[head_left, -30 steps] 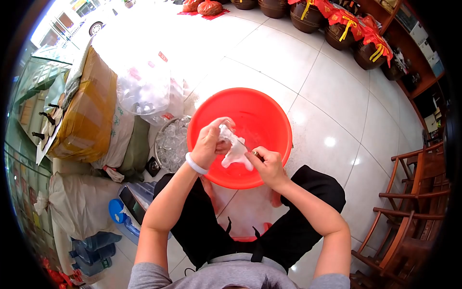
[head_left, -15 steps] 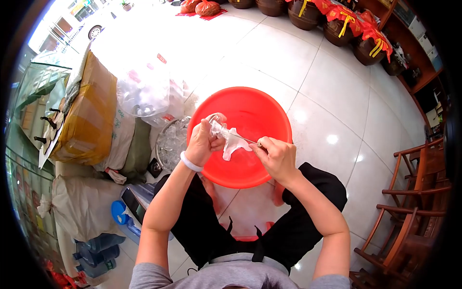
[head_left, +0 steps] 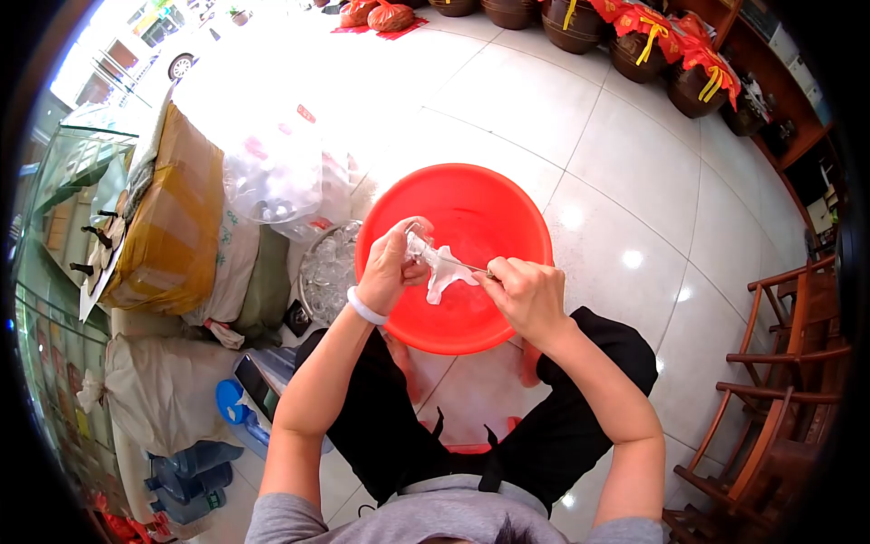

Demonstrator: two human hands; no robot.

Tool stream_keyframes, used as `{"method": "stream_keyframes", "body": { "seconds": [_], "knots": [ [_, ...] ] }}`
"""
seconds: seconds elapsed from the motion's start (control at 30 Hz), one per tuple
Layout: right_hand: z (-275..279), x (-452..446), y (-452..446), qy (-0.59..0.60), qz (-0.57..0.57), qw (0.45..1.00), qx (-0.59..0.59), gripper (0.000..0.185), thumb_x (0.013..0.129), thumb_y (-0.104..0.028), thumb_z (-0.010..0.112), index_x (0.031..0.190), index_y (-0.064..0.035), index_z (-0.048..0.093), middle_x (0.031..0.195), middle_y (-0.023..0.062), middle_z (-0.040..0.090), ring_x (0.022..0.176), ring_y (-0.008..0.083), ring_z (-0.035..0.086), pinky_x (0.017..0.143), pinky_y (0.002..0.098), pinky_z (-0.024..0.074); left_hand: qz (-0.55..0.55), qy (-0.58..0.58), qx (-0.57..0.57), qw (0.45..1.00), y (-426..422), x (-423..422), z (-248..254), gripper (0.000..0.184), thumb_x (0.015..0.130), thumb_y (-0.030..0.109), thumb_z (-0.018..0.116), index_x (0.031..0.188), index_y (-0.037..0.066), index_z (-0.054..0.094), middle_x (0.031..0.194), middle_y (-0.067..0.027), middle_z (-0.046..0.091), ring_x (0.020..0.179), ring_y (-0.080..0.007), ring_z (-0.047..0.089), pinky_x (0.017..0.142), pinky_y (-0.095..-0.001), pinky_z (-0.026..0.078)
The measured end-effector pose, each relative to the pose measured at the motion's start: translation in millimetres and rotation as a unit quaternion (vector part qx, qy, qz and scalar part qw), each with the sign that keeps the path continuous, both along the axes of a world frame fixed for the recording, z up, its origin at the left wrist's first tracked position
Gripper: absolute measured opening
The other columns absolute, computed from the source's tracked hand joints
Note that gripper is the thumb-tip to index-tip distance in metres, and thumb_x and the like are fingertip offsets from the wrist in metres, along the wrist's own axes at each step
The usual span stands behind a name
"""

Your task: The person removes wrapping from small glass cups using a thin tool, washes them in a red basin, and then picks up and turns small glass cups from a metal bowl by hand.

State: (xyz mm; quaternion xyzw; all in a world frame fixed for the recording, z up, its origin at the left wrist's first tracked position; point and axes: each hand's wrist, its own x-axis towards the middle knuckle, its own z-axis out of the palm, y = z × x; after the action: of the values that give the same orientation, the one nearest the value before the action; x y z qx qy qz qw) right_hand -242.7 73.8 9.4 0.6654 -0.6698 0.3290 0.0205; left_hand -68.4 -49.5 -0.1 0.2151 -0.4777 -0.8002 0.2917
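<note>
My left hand (head_left: 394,266) wears a pale wristband and is closed around a small clear glass vessel (head_left: 416,238), partly hidden by the fingers. A wet, whitish cloth (head_left: 446,275) hangs out of the mouth of this vessel. My right hand (head_left: 526,295) pinches the end of a thin metal rod (head_left: 464,266), which runs along the cloth towards the glass. Both hands are above a red plastic basin (head_left: 489,192), which stands on the floor between my legs. Whether the rod's tip is inside the glass is hard to see.
Left of the basin sits a round metal bowl (head_left: 306,304) full of clear glassware. Behind it is a clear plastic bag (head_left: 276,186), beside a taped cardboard box (head_left: 172,218). Wooden chairs (head_left: 779,363) stand at right. Brown jars (head_left: 639,59) line the back.
The cloth and rod have shifted very slightly between my hands, with both grips kept. The whole view has moved a few pixels.
</note>
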Motion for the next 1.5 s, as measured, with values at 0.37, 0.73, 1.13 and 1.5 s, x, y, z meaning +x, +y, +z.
{"method": "stream_keyframes", "body": {
  "seconds": [0.37, 0.73, 1.13, 1.5],
  "knots": [
    [-13, 7, -6, -0.194, 0.034, 0.980, 0.031, 0.024, 0.077, -0.025, 0.068, 0.064, -0.0073, 0.059, 0.050, 0.0074, 0.053, 0.044, 0.0229, 0.054, 0.040, 0.0334, 0.0374, 0.005, -0.032, 0.020, 0.999, 7, -2, 2, 0.047, 0.090, 0.052, 0.046, 0.107, 0.008, 0.047, 0.078, 0.0012, 0.049, 0.050, -0.0051, 0.030, 0.044, -0.0194, 0.024],
    [-15, 15, -8, -0.635, 0.133, 0.721, 0.243, 0.023, 0.085, -0.019, 0.065, 0.076, 0.0021, 0.063, 0.060, -0.0073, 0.047, 0.046, 0.0037, 0.037, 0.041, 0.0244, 0.0275, -0.002, -0.055, -0.061, 0.997, 8, 2, 7, 0.038, 0.092, 0.042, 0.044, 0.110, 0.008, 0.045, 0.073, 0.0019, 0.044, 0.051, -0.0053, 0.028, 0.044, -0.0204, 0.024],
    [-21, 5, -13, -0.061, 0.084, 0.990, -0.095, 0.016, 0.080, -0.015, 0.068, 0.076, -0.0026, 0.060, 0.051, 0.0053, 0.047, 0.042, 0.0125, 0.046, 0.040, 0.0269, 0.0342, -0.050, -0.048, 0.035, 0.997, 7, 5, 3, 0.045, 0.091, 0.054, 0.038, 0.099, 0.011, 0.047, 0.069, 0.0040, 0.040, 0.048, -0.0056, 0.025, 0.043, -0.0205, 0.021],
    [-32, 31, -4, -0.756, 0.120, 0.606, 0.219, 0.019, 0.087, -0.018, 0.062, 0.087, 0.0007, 0.064, 0.056, -0.0045, 0.044, 0.047, 0.0022, 0.036, 0.041, 0.0215, 0.0272, 0.042, -0.111, -0.011, 0.993, 12, -6, 20, 0.041, 0.093, 0.049, 0.037, 0.098, 0.011, 0.050, 0.067, 0.0042, 0.043, 0.049, -0.0039, 0.028, 0.043, -0.0193, 0.022]
  ]
}}
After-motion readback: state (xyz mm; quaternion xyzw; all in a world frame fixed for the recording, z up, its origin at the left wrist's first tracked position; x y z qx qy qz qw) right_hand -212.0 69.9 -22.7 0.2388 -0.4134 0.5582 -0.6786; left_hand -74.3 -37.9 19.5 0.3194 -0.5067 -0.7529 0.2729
